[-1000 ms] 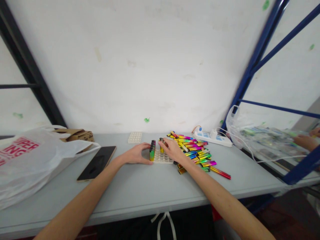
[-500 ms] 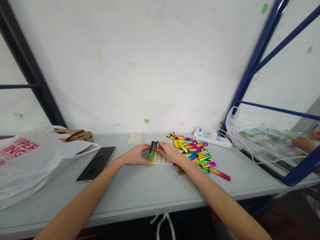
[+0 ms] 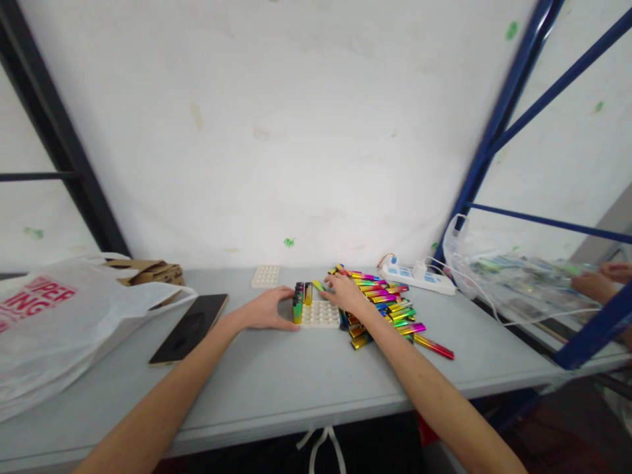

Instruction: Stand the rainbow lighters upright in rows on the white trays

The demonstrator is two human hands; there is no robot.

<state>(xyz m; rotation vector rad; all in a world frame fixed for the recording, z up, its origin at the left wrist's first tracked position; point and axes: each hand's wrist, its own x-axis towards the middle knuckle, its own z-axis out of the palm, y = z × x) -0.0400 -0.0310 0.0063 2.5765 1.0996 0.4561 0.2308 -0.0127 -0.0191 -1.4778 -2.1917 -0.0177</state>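
A white gridded tray lies on the table with several metallic rainbow lighters standing upright along its left side. One more lighter stands at the start of the neighbouring row. My left hand curves round the tray's left edge, thumb at the front corner and fingers behind. Just beyond the tray's back right corner, my right hand has its fingers closed at a yellow-green lighter, whose end sticks out past the fingertips. Beneath and beside that hand spreads a pile of lighters, partly hidden by the wrist.
A second white tray lies near the wall. To the left are a phone, a white plastic bag and cardboard. A power strip sits behind the pile. Past the blue frame, another person's hands show.
My right hand has moved from the tray to the right and back, leaving a lighter standing in the second row. My left hand stays at the tray's edge.
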